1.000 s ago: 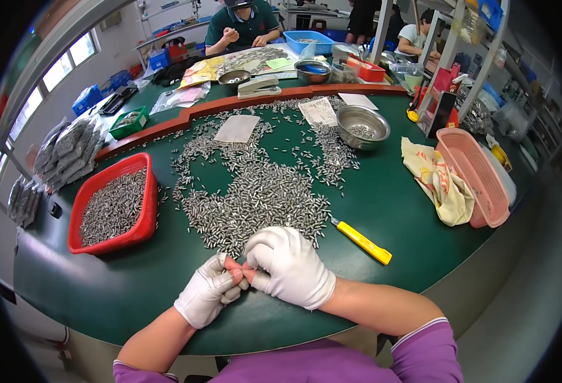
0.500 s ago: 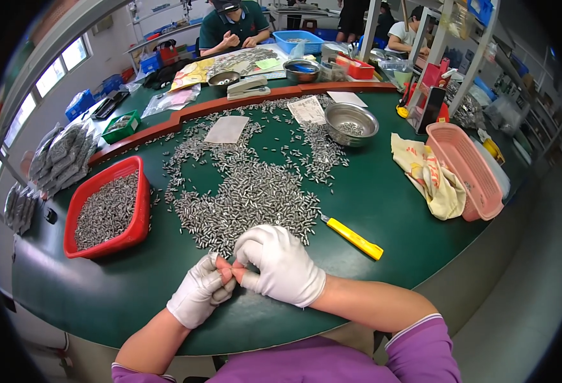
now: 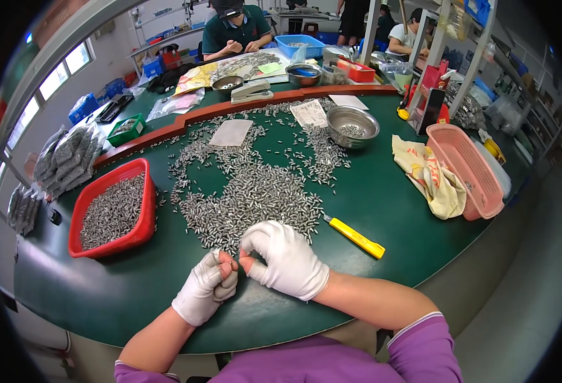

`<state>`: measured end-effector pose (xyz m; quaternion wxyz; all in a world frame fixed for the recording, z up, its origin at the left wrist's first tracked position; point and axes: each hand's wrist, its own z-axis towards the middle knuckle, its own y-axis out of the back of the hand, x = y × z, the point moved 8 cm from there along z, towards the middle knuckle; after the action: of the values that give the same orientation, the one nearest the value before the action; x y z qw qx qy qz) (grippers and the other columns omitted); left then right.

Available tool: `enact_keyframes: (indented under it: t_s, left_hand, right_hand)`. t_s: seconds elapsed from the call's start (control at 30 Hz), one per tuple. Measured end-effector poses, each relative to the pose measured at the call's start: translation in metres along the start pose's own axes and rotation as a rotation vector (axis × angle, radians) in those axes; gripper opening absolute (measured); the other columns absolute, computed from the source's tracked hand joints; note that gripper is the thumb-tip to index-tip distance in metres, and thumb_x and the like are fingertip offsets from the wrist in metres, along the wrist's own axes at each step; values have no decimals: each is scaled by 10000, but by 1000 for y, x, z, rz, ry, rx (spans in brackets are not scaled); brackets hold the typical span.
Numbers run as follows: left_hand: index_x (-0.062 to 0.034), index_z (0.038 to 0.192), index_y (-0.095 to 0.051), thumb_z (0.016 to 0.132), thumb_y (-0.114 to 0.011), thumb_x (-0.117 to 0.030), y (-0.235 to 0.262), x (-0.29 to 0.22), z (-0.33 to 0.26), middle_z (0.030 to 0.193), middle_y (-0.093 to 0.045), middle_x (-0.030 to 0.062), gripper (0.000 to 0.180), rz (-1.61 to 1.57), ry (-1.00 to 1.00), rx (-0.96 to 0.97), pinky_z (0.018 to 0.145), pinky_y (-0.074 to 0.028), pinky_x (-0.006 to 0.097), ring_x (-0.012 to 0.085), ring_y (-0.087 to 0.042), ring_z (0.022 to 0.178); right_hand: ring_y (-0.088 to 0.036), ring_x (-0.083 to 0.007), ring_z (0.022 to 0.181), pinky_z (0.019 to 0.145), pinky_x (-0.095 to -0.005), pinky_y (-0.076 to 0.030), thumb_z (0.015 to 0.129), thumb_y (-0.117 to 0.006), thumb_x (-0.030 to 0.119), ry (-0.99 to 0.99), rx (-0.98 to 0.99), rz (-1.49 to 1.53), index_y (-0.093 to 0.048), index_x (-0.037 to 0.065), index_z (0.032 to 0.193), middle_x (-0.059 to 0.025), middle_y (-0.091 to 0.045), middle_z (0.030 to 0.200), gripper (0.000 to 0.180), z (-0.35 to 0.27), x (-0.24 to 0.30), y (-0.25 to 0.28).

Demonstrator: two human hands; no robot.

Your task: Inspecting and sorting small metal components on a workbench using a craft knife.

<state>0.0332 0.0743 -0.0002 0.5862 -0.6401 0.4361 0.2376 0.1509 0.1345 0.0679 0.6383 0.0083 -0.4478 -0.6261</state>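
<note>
Both my hands wear white gloves with bare fingertips and meet at the near edge of a heap of small silver metal pins (image 3: 265, 198). My left hand (image 3: 207, 287) is closed in a pinch, a tiny metal pin just showing at its fingertips. Close beside it, my right hand (image 3: 287, 262) is curled with thumb and forefinger together; whatever they hold is hidden. A yellow utility knife (image 3: 356, 237) lies to the right of the heap. At the left, a red plastic basket (image 3: 145, 210) is filled with similar pins.
A steel bowl (image 3: 352, 142) and paper slips (image 3: 231, 133) stand among the pins. On the right are a pink basket (image 3: 466, 166) and yellow cloth (image 3: 431, 179). Bagged parts (image 3: 67, 159) pile up at the left. Across a brown raised ledge (image 3: 185, 115), a co-worker (image 3: 236, 32) sits.
My fingertips have drawn slightly apart, the right hand moving a little right and away from the left. A small gap now shows between them. The camera view has shifted slightly.
</note>
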Motion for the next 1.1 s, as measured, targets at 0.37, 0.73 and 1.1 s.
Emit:
enact_keyframes:
  t_s: [0.37,0.73,1.1]
  left_hand:
    - [-90,988,-537,987,-568,-337,16,-11,4,590,-284,-71,249,66,-128,-125,449,-192,226,48,-222,465]
    - [-30,935,-623,890,-670,-107,-10,-6,-33,716,-570,-32,101,944,-103,-376,579,-431,222,51,-503,618]
    - [-56,930,-652,844,-678,-99,-54,6,-34,801,-670,141,100,1536,-251,-328,662,-522,345,303,-659,717]
  right_hand:
    - [-593,-349,823,748,-431,-480,906,-608,209,15,-388,-335,-583,69,894,-121,-601,851,143,22,-26,83]
    - [-635,-275,931,818,-384,-519,803,-716,233,-287,-188,-767,-694,90,974,-71,-667,1006,224,-55,-70,179]
    - [-602,-299,889,780,-408,-503,798,-700,172,-428,-81,-807,-628,78,935,-92,-619,982,181,-104,-65,129]
